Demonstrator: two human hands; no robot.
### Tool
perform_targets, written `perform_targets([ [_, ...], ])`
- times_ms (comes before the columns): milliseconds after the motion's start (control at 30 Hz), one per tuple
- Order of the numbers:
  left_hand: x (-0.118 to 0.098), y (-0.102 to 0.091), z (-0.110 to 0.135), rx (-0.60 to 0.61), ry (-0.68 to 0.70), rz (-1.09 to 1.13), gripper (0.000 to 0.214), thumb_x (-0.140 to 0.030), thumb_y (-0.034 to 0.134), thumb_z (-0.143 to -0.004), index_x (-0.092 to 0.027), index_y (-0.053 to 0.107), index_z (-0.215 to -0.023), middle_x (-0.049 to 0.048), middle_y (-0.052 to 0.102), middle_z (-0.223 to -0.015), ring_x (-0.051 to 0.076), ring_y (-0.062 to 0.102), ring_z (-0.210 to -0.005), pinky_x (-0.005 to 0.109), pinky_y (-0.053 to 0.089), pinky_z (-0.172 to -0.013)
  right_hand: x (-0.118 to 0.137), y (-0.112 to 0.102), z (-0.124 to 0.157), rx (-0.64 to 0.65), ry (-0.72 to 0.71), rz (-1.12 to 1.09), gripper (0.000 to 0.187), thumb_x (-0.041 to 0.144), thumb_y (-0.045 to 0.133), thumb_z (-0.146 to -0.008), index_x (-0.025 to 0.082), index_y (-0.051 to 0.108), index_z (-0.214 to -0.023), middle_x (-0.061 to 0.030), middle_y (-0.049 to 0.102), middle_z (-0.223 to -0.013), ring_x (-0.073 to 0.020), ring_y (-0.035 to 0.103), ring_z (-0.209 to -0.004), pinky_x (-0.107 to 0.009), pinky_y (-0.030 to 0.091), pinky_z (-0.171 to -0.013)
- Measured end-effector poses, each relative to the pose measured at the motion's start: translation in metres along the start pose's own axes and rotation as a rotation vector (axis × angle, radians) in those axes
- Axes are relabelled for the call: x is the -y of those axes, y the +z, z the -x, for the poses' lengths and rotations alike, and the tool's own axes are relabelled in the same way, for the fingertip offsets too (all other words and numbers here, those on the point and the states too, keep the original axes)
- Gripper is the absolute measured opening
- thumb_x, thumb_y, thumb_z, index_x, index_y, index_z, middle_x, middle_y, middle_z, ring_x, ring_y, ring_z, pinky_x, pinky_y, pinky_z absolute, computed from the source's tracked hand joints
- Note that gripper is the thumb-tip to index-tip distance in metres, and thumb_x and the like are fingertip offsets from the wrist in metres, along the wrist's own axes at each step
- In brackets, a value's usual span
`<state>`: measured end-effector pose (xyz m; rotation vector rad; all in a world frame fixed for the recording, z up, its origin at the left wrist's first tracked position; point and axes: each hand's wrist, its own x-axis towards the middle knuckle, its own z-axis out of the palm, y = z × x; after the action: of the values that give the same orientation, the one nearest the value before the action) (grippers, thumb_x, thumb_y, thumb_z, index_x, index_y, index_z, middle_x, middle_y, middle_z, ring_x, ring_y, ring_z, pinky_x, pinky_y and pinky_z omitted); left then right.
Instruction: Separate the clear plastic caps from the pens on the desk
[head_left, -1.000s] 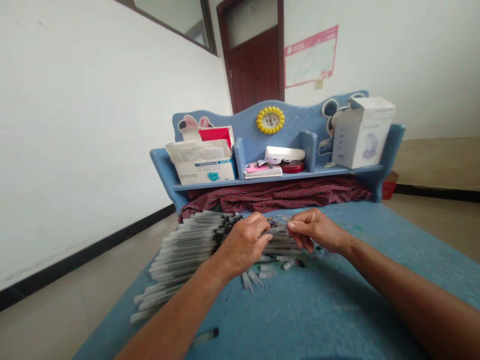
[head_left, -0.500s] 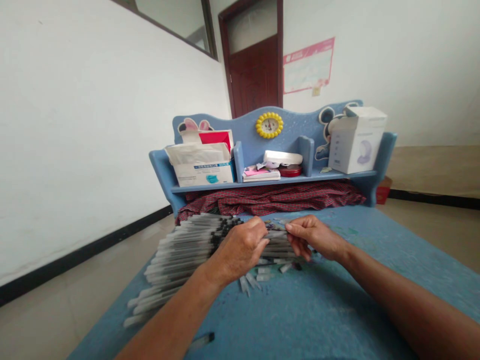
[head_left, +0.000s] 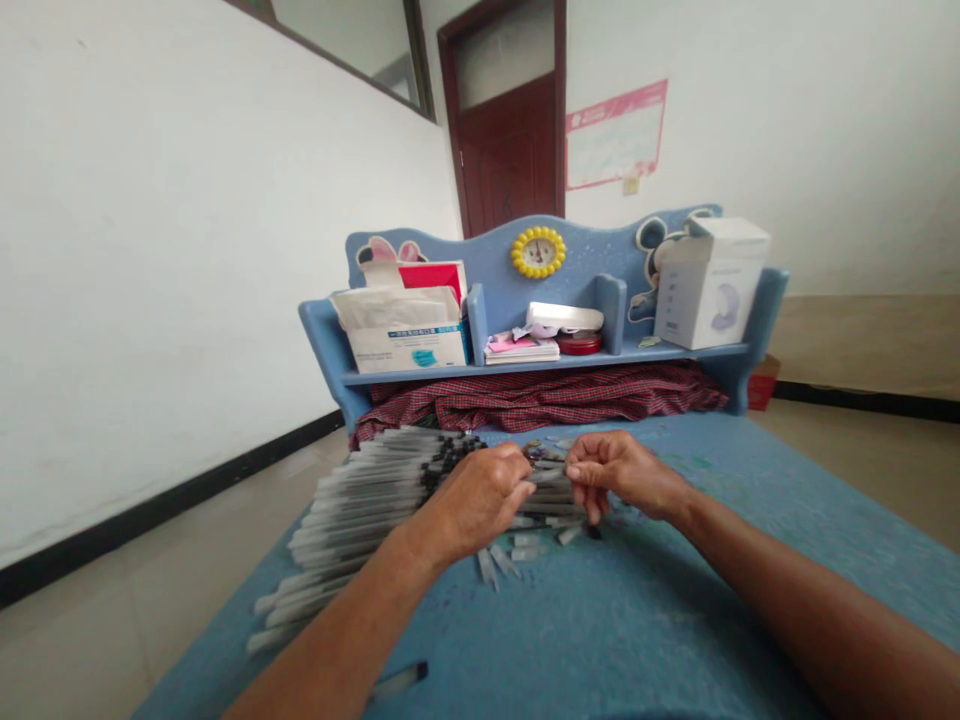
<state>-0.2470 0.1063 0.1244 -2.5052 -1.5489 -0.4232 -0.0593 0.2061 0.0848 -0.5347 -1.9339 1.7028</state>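
Observation:
My left hand (head_left: pixel 480 495) is closed, its fingertips pointing right, over the pens in the middle of the blue table. My right hand (head_left: pixel 619 475) faces it, thumb and forefinger pinched together. A thin, partly hidden pen (head_left: pixel 550 463) spans the short gap between the two hands. On the left, a big pile of translucent pens (head_left: pixel 356 510) lies side by side, their black ends (head_left: pixel 450 455) toward the middle. Below my hands are several clear pen caps (head_left: pixel 527 547). One loose pen (head_left: pixel 401 680) with a black end lies by my left forearm.
At the back of the blue table (head_left: pixel 600 620) stands a shelf (head_left: pixel 465 374). It carries a mask box (head_left: pixel 409 345), a red tin (head_left: pixel 580 343) and a white box (head_left: pixel 709 290). A checked cloth (head_left: pixel 540 395) is bunched under it.
My right hand has shifted slightly left and its fingers have curled in closer. My left hand has moved very little. The pile of pens looks the same.

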Motion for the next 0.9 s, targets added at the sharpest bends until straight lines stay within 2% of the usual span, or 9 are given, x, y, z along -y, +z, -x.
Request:
perform_targets([
  [67, -0.0006, -0.0003, -0.0002, -0.005, -0.006, 0.002, 0.012, -0.016, 0.049, -0.086, -0.014, 0.057, -0.078, 0.0042, 0.056, -0.078, 0.016, 0.056, -0.073, 0.025, 0.043, -0.068, -0.0003, 0.0008, 0.0, -0.013, 0.002, 0.019, 0.039, 0.05, 0.067, -0.068, 0.015, 0.051, -0.075, 0.001, 0.063, -0.054, -0.0109, 0.059, -0.039, -0.016, 0.035, -0.033],
  [233, -0.0022, -0.0005, -0.0011, -0.029, -0.01, -0.005, 0.009, -0.015, 0.049, -0.085, -0.014, 0.056, -0.081, 0.0052, 0.057, -0.081, 0.016, 0.056, -0.074, 0.025, 0.044, -0.069, -0.0019, 0.0044, -0.0001, -0.035, 0.036, 0.084, 0.048, 0.063, 0.047, -0.077, 0.015, 0.05, -0.067, 0.0016, 0.059, -0.044, -0.0088, 0.051, -0.029, -0.015, 0.03, -0.028],
  [533, -0.001, 0.0001, -0.0013, -0.037, -0.004, 0.0, 0.011, -0.015, 0.049, -0.086, -0.014, 0.057, -0.078, 0.0047, 0.057, -0.078, 0.016, 0.056, -0.072, 0.025, 0.044, -0.068, 0.0003, 0.0029, 0.0015, 0.0, -0.017, 0.011, 0.039, 0.052, 0.063, -0.071, 0.015, 0.051, -0.076, 0.0005, 0.064, -0.056, -0.0114, 0.059, -0.04, -0.017, 0.037, -0.035],
  [700, -0.0009, -0.0005, -0.0012, -0.034, -0.002, 0.007, 0.01, -0.015, 0.049, -0.086, -0.014, 0.057, -0.08, 0.0052, 0.057, -0.08, 0.016, 0.056, -0.074, 0.025, 0.044, -0.069, -0.002, 0.0069, -0.0001, -0.062, 0.023, 0.077, 0.048, 0.062, 0.042, -0.08, 0.015, 0.05, -0.071, 0.0013, 0.059, -0.046, -0.0097, 0.052, -0.03, -0.016, 0.03, -0.029],
  [800, -0.0003, 0.0004, -0.0012, -0.032, 0.003, -0.001, 0.01, -0.015, 0.049, -0.086, -0.014, 0.057, -0.08, 0.0051, 0.057, -0.08, 0.016, 0.056, -0.074, 0.025, 0.044, -0.069, -0.0012, 0.0074, 0.0002, -0.047, 0.004, 0.069, 0.043, 0.058, 0.052, -0.076, 0.016, 0.048, -0.071, 0.0023, 0.06, -0.048, -0.0088, 0.052, -0.031, -0.016, 0.031, -0.03],
  [900, 0.0002, 0.0015, -0.0013, -0.034, -0.005, -0.016, 0.011, -0.016, 0.048, -0.086, -0.014, 0.057, -0.08, 0.0047, 0.057, -0.079, 0.016, 0.056, -0.074, 0.025, 0.045, -0.07, -0.0001, 0.0068, 0.0014, -0.021, 0.0, 0.047, 0.041, 0.056, 0.059, -0.073, 0.016, 0.049, -0.08, 0.0022, 0.062, -0.054, -0.01, 0.056, -0.036, -0.016, 0.035, -0.033],
])
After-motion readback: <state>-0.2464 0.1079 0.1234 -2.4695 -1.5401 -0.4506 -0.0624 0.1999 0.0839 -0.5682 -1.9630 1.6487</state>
